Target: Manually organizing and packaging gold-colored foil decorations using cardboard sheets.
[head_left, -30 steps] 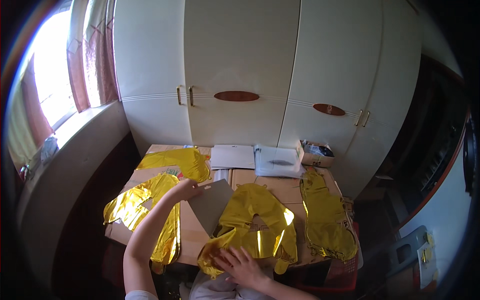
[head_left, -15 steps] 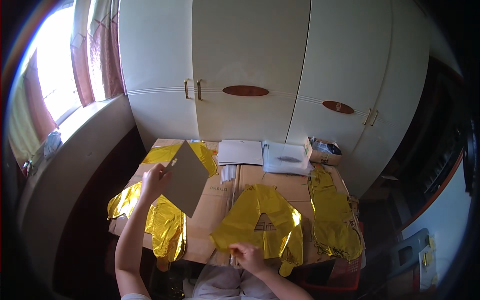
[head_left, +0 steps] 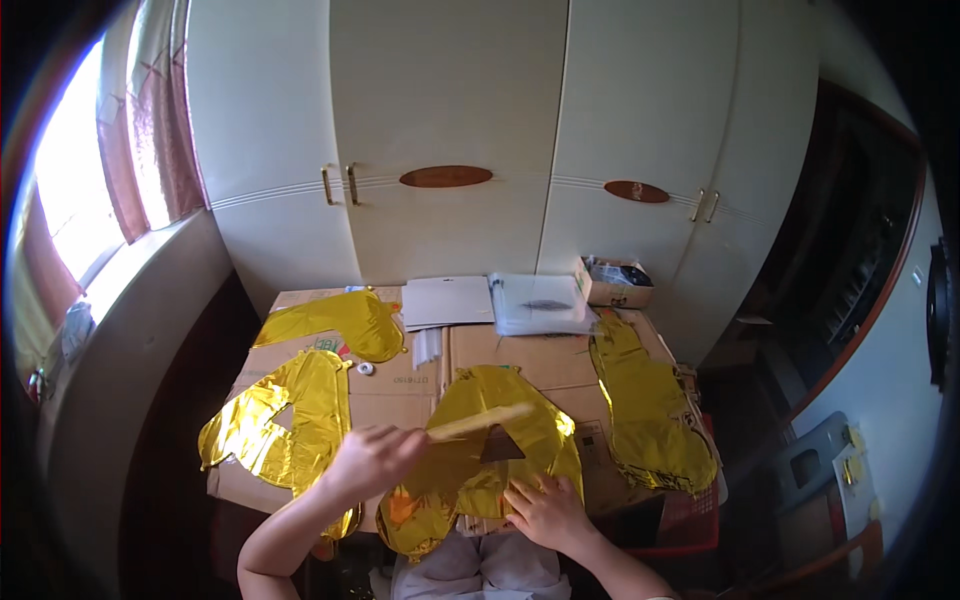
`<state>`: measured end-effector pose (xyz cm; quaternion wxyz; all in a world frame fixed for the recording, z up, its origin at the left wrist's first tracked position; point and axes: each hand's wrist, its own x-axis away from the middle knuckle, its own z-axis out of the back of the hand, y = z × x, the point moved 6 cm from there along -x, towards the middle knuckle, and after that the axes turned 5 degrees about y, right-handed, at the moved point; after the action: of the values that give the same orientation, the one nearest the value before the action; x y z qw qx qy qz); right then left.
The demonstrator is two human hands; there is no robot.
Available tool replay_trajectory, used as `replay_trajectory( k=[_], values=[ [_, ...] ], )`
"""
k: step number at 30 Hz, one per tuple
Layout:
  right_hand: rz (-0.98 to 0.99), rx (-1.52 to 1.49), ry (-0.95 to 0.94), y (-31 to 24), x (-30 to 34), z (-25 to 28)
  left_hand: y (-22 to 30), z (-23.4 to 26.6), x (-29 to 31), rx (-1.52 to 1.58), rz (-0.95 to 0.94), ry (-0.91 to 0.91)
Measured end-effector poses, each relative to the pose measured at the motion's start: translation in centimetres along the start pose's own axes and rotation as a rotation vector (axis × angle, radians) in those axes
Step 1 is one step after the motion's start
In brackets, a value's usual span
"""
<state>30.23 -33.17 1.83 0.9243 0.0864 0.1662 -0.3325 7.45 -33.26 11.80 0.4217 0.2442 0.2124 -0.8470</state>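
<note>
My left hand (head_left: 378,462) grips a thin flat card (head_left: 482,422), tilted nearly edge-on above the table, with a golden tint on it. Beneath the card lies a flat gold foil balloon (head_left: 455,400), shaped like a letter A, its lower end reaching over the near table edge. On that balloon's lower right leg rests my right hand (head_left: 548,512), fingers spread on the foil. To the left lies another flat gold foil balloon (head_left: 318,410) with a hole in it. Further gold foil balloons lie at the far left (head_left: 365,325) and along the right side (head_left: 640,400).
Cardboard covers the table (head_left: 385,410). At the back are a stack of grey-white cards (head_left: 447,302), clear plastic bags (head_left: 540,305) and a small box (head_left: 615,285). White strips (head_left: 427,347) and a small roll (head_left: 366,369) lie nearby. A red basket (head_left: 700,520) stands at the right.
My left hand has brought the card down and right, turning it from face-on to edge-on over the middle balloon. My right hand has opened onto the foil, and that balloon's lower left has shifted.
</note>
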Motion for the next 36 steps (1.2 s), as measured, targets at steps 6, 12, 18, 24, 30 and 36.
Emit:
replay_trajectory(
  k=[6,12,18,24,30,36],
  values=[
    [-0.008,0.062,-0.032,1.9,0.0,0.0,5.4,-4.6,-1.5,-0.085,-0.281,-0.016],
    [-0.052,0.031,0.09,5.0,1.4,2.4,5.8,-8.0,1.6,0.004,-0.224,-0.23],
    [-0.219,0.209,0.095,9.4,3.7,4.4,4.4,-6.8,2.6,0.074,-0.163,-0.097],
    [-0.006,-0.066,-0.197,6.9,2.9,-3.6,-4.2,-3.6,-2.5,0.024,0.2,0.028],
    [-0.053,-0.073,-0.228,3.7,1.6,-7.8,-19.8,-7.3,-7.8,0.381,0.644,0.066],
    [-0.07,-0.113,-0.12,2.5,-1.1,-7.1,-32.1,-15.2,-10.8,0.352,0.959,0.06]
  ],
)
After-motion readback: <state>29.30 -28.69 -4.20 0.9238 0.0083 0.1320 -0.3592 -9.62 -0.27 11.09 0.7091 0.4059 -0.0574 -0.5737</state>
